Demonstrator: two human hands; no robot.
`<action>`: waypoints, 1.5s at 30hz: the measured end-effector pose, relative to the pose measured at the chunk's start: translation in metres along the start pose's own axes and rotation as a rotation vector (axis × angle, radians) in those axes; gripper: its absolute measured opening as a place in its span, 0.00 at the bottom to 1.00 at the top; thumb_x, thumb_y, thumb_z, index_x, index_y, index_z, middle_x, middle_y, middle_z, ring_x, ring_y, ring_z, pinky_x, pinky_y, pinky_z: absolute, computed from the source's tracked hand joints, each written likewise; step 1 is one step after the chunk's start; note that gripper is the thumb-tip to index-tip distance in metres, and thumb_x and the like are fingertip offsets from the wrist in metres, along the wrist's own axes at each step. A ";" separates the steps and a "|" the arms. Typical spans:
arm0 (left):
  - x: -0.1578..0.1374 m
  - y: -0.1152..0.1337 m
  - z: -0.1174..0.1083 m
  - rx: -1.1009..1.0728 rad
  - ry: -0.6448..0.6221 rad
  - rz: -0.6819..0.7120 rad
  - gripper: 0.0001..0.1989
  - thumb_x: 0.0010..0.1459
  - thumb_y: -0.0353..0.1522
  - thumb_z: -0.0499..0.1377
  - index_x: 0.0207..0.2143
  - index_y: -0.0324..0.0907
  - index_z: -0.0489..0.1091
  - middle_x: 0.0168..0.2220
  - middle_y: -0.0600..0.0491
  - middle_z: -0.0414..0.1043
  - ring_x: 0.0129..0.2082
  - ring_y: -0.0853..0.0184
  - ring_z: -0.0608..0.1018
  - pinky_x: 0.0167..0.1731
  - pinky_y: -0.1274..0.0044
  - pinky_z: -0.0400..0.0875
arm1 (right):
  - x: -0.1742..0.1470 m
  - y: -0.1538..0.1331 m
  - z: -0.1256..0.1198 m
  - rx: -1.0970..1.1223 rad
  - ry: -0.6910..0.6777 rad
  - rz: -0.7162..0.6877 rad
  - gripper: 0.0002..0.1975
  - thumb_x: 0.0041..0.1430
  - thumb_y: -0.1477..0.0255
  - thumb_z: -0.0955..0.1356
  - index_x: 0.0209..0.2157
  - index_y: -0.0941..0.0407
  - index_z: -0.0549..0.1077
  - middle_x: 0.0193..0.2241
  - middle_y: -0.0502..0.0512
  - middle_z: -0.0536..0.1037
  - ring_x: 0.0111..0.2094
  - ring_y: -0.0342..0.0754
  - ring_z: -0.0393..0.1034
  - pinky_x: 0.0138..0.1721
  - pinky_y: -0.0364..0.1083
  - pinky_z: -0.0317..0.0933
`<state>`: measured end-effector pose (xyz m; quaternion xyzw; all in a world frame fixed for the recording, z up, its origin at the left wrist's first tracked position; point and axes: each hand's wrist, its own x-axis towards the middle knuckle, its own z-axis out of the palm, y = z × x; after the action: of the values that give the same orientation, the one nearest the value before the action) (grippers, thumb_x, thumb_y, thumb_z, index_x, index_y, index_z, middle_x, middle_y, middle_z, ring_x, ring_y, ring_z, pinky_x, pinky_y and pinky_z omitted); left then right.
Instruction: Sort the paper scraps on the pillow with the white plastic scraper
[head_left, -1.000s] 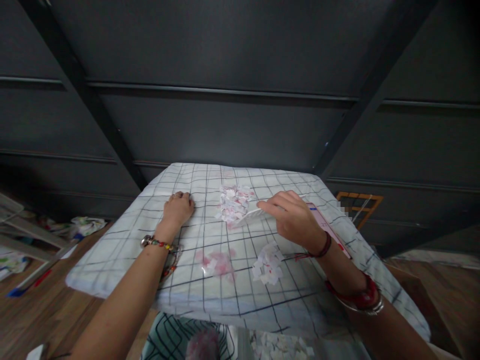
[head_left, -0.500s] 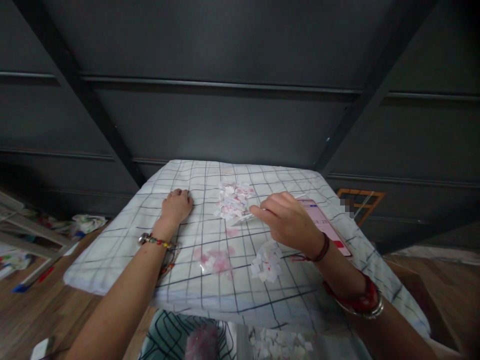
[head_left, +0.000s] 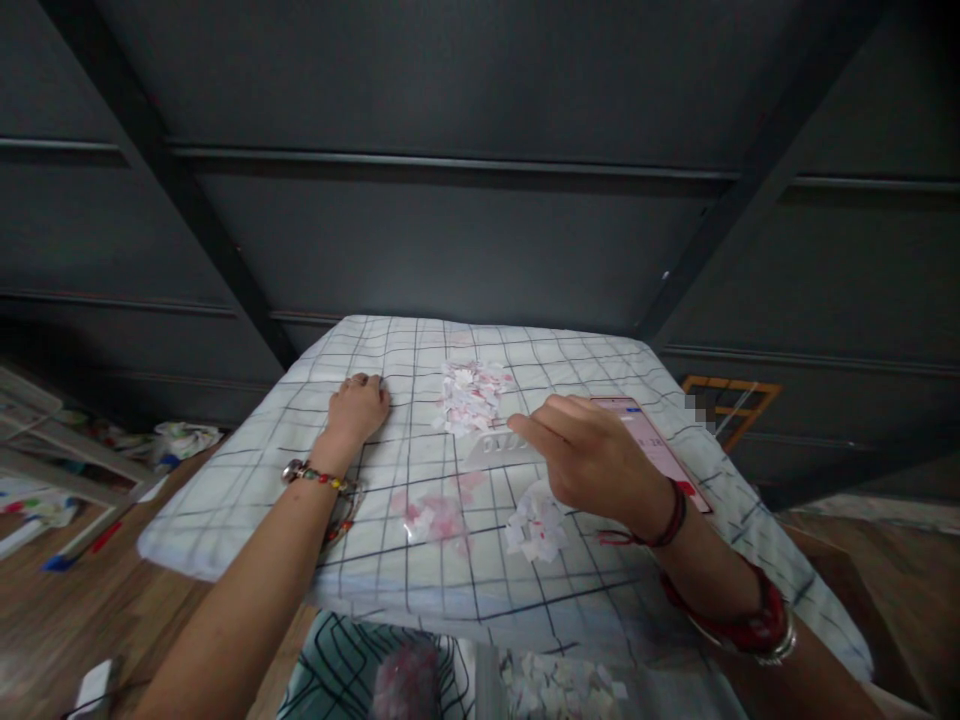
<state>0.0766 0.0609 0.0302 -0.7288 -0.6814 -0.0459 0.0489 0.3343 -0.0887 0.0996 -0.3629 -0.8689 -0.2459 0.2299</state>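
My right hand (head_left: 581,450) pinches a thin white flat strip (head_left: 491,449) with a row of oval marks or cut-outs, whose exact kind I cannot make out. Its free end points left, just below a heap of small white and pink paper scraps (head_left: 471,397). My left hand (head_left: 360,407) rests on the checked cloth (head_left: 255,470), left of that heap, holding nothing. Nearer me lie a clear plastic bag with pink bits (head_left: 433,520) and a smaller pile of white scraps (head_left: 537,522), below my right hand.
A phone (head_left: 656,450) with a lit screen lies partly behind my right hand. At my lap are a container of paper scraps (head_left: 559,688) and a reddish bundle (head_left: 406,682). A dark panelled wall (head_left: 450,240) stands behind the table.
The white strip has tilted so its broad face with the oval marks shows. My right hand has moved slightly; the left stays in place. The whole view has shifted a little.
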 end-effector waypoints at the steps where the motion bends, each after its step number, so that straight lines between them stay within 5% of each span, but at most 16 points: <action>1: 0.000 0.000 0.000 -0.001 0.002 0.003 0.22 0.62 0.34 0.43 0.52 0.37 0.67 0.54 0.40 0.67 0.53 0.53 0.70 0.48 0.64 0.68 | 0.001 -0.002 0.000 0.027 0.020 -0.021 0.17 0.51 0.87 0.56 0.31 0.60 0.73 0.21 0.52 0.66 0.26 0.47 0.52 0.28 0.47 0.48; 11: -0.001 0.001 -0.003 0.003 -0.013 -0.003 0.22 0.62 0.34 0.43 0.52 0.37 0.67 0.54 0.40 0.67 0.53 0.54 0.70 0.48 0.65 0.69 | -0.001 0.006 -0.008 0.005 -0.023 -0.032 0.16 0.49 0.87 0.57 0.30 0.61 0.73 0.20 0.52 0.65 0.26 0.46 0.52 0.27 0.47 0.49; 16: -0.001 0.000 -0.003 0.002 -0.007 0.007 0.22 0.62 0.34 0.43 0.53 0.36 0.67 0.54 0.39 0.67 0.53 0.53 0.70 0.48 0.64 0.68 | 0.001 0.001 -0.004 0.062 0.083 -0.114 0.17 0.53 0.86 0.56 0.32 0.60 0.73 0.21 0.52 0.66 0.26 0.46 0.53 0.27 0.47 0.49; 25: 0.000 0.000 -0.001 -0.010 -0.001 0.001 0.22 0.62 0.34 0.43 0.53 0.37 0.67 0.54 0.39 0.67 0.54 0.53 0.70 0.48 0.65 0.68 | -0.012 0.034 0.001 -0.154 0.044 0.045 0.18 0.47 0.87 0.58 0.33 0.58 0.74 0.23 0.53 0.70 0.28 0.47 0.58 0.31 0.47 0.52; 45: 0.000 -0.001 0.000 -0.008 -0.002 0.003 0.22 0.62 0.34 0.43 0.54 0.38 0.66 0.55 0.40 0.67 0.54 0.54 0.69 0.48 0.65 0.68 | -0.022 0.051 0.018 0.042 0.035 0.061 0.20 0.50 0.88 0.58 0.35 0.57 0.75 0.26 0.52 0.73 0.32 0.47 0.62 0.35 0.47 0.55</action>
<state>0.0755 0.0608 0.0302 -0.7302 -0.6800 -0.0476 0.0456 0.3822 -0.0583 0.0862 -0.3799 -0.8583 -0.2268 0.2599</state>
